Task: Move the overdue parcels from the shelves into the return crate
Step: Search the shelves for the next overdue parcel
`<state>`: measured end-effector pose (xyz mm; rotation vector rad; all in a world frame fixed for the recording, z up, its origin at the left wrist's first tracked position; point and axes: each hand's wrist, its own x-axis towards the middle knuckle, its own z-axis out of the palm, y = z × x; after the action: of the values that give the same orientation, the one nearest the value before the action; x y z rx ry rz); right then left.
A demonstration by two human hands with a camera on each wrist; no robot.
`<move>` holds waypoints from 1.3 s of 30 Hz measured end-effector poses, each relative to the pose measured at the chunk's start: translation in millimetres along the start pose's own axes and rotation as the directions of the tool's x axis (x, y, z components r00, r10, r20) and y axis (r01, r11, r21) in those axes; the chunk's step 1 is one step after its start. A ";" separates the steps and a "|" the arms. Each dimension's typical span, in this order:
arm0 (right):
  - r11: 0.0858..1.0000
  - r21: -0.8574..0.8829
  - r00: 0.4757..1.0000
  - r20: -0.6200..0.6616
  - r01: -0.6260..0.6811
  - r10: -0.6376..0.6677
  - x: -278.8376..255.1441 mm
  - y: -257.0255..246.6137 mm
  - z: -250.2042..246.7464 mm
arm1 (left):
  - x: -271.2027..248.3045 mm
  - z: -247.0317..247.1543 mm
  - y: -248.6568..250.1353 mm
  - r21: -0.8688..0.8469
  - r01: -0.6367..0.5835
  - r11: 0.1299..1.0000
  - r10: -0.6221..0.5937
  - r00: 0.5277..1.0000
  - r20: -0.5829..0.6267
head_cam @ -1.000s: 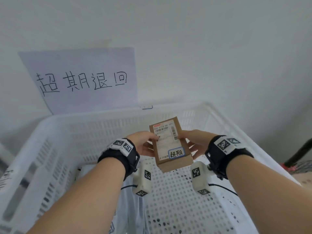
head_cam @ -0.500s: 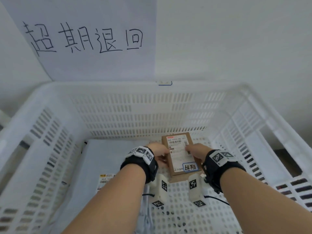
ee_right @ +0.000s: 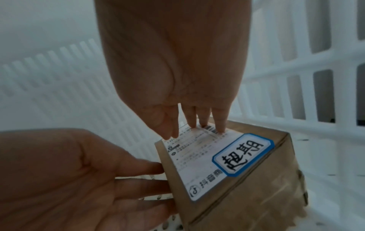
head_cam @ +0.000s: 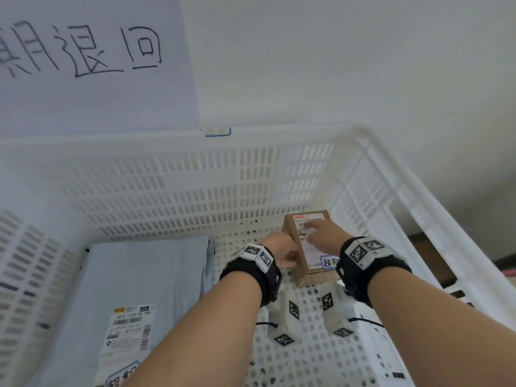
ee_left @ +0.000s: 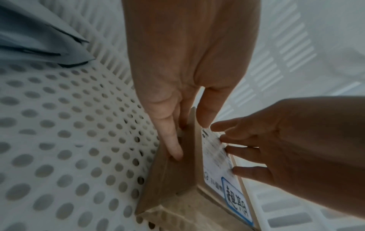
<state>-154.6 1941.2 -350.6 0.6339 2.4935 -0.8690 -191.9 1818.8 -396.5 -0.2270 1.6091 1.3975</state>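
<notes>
- Cardboard parcel [head_cam: 307,247] sits in the return crate's [head_cam: 178,188] far right corner.
- Left hand [head_cam: 280,250] steadies its side and right hand [head_cam: 324,236] its label, fingers straight.
- Risk: careless withdrawal tips it.

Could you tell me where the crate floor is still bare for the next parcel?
Bare floor lies between the grey bag and the crate's right wall, nearer than the box. The far right corner is crowded: box and both hands.
</notes>
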 end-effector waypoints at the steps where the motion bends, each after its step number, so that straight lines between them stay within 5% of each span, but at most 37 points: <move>1: 1.000 -0.008 1.000 0.004 0.005 -0.005 -0.4 0.1 -0.5 | -2.8 -1.7 2.1 0.006 0.004 1.000 -0.004 1.000 -0.004; 8: 0.986 -0.156 0.998 0.014 0.061 -0.059 -16.0 -18.9 -10.6 | -43.9 -21.7 21.8 0.167 -0.071 0.983 0.092 0.988 -0.121; 18: 0.901 -0.187 0.911 -0.062 0.390 -0.407 -87.4 -118.8 -31.1 | -180.3 -66.9 58.6 0.226 -0.176 0.958 0.243 0.917 -0.318; 31: 0.736 -0.185 0.755 0.056 0.651 -0.653 -225.2 -239.3 3.5 | -368.2 -126.4 19.7 0.381 -0.145 0.913 0.381 0.636 -0.671; 39: 0.663 -0.249 0.703 0.139 0.706 -0.697 -319.5 -275.8 77.0 | -442.9 -158.6 -60.3 0.544 0.033 0.838 0.477 0.439 -0.761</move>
<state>-28.1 1608.8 -110.6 -0.5046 2.7702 -0.7063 -2.4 1476.8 -128.0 -0.5000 2.9446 1.0008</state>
